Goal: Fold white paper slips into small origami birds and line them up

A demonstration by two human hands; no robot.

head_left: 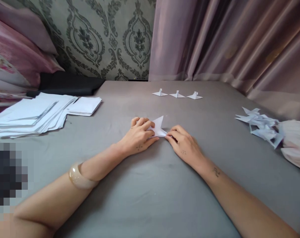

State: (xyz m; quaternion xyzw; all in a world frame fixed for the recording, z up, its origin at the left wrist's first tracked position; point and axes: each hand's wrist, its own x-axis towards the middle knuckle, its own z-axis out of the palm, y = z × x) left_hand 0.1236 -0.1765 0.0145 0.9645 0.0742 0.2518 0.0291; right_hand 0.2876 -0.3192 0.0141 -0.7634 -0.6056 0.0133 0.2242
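Observation:
Between my hands, a partly folded piece of white paper [159, 125] rests on the grey cloth surface, one point sticking up and away from me. My left hand [143, 135] bends over its left side, fingers curled on it and thumb along the near edge, hiding much of the fold. At the right, my right hand [182, 140] pinches a narrow tip of the same paper between thumb and fingers. Beyond the hands stand three small folded paper cranes [177, 94] in a row.
Stacks of white paper sheets [28, 114] and a smaller stack of square paper [85, 105] lie at the left. A heap of folded paper shapes [261, 124] sits far right beside pale fabric [295, 137]. Curtains [199, 39] hang behind; a pixelated patch covers the lower left.

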